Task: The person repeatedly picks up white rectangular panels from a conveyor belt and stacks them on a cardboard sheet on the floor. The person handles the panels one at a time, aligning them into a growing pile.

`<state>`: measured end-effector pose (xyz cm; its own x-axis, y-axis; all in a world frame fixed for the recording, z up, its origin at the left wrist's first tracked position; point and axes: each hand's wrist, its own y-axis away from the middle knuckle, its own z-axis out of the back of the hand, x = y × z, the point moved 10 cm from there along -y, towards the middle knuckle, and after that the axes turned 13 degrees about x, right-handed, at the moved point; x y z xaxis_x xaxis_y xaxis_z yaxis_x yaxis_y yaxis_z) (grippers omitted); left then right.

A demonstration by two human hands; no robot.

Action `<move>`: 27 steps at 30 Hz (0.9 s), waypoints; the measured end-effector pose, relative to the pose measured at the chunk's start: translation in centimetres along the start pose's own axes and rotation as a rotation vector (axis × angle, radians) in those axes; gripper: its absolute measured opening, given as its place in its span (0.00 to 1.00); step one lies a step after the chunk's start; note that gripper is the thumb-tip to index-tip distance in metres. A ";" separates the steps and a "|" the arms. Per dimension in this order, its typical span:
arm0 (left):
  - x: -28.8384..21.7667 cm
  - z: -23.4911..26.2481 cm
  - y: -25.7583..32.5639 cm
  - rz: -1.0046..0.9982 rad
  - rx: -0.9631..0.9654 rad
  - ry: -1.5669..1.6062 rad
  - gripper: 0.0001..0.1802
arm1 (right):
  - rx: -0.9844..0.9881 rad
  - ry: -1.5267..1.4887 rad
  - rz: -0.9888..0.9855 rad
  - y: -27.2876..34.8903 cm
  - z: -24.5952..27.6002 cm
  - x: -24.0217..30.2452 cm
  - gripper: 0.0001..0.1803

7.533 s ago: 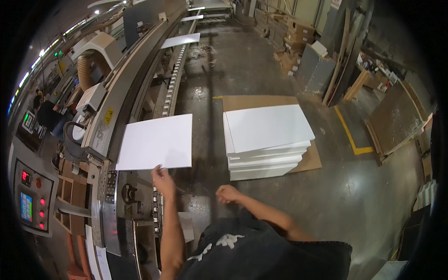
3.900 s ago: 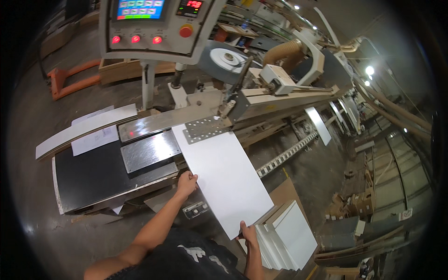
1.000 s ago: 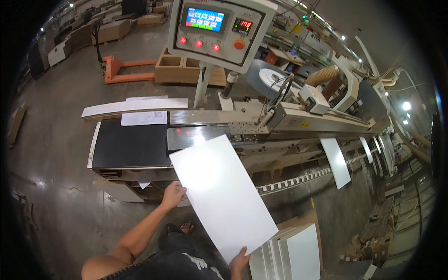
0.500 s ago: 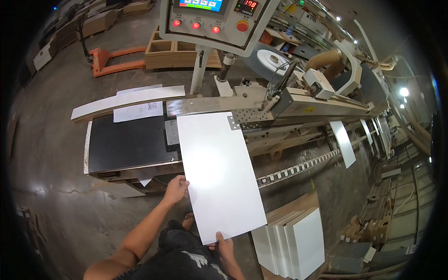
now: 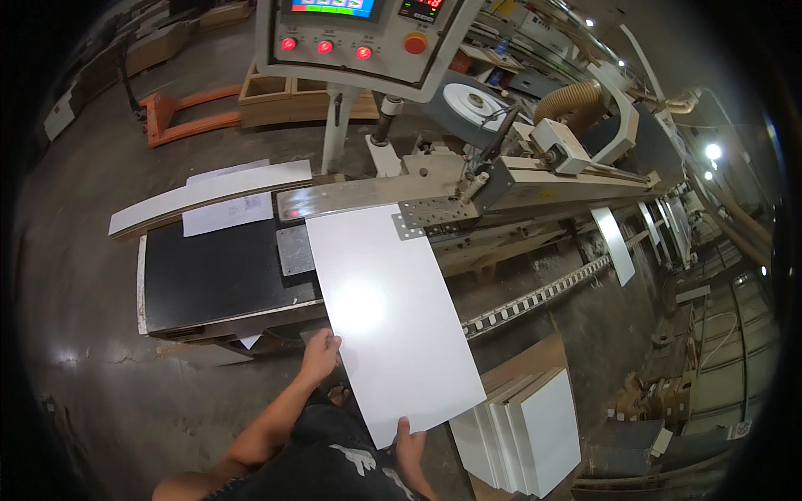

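Note:
A white rectangular panel slants from the machine's metal guide toward my body. Its far edge lies along the guide, and its far right corner is under a perforated metal plate. My left hand is closed at the panel's left edge, with the fingertips against it. At the near edge, my right hand grips the panel, thumb on top and fingers hidden below. Left of the panel are a small metal plate and the black machine table.
Several white panels stand stacked at my right. A control box with lit red buttons rises at the far side. White strips and paper sheets lie on the table's far edge. A roller track runs right; an orange pallet jack stands behind.
The whole view has shifted slightly. Both hands keep their places on the panel, whose near end sits a little further right; its far edge stays at the guide.

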<state>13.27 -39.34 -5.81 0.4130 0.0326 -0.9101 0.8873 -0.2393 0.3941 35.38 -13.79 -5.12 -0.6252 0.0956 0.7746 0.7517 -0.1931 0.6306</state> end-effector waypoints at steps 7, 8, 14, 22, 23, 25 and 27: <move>-0.5 -5.6 -4.5 -0.049 0.020 -0.010 0.08 | -0.261 0.074 0.294 -1.9 6.1 6.0 0.25; -0.6 -6.3 -5.1 -0.050 0.002 -0.020 0.09 | -0.254 0.076 0.267 -2.4 6.9 6.0 0.25; -1.3 -10.1 -8.1 -0.036 0.002 -0.066 0.10 | -0.244 0.101 0.096 -5.4 11.2 6.3 0.24; -1.8 -17.4 -13.1 -0.051 0.051 -0.091 0.10 | -0.241 0.119 0.045 -12.7 21.0 1.4 0.27; -1.8 -18.2 -13.6 -0.016 0.047 -0.110 0.09 | -0.246 0.113 0.023 -13.2 21.6 1.3 0.28; 0.3 -17.1 -17.1 -0.104 -0.040 -0.240 0.09 | -0.268 0.213 -0.125 -10.6 19.5 9.0 0.30; -2.0 -22.2 -16.2 -0.038 0.064 -0.175 0.12 | -0.369 0.016 0.195 -9.8 22.5 9.3 0.29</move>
<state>2.62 -14.04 -7.50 0.3322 -0.1253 -0.9348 0.8846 -0.3025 0.3549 26.90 10.99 -2.96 -0.4844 0.0080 0.8748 0.7323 -0.5434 0.4104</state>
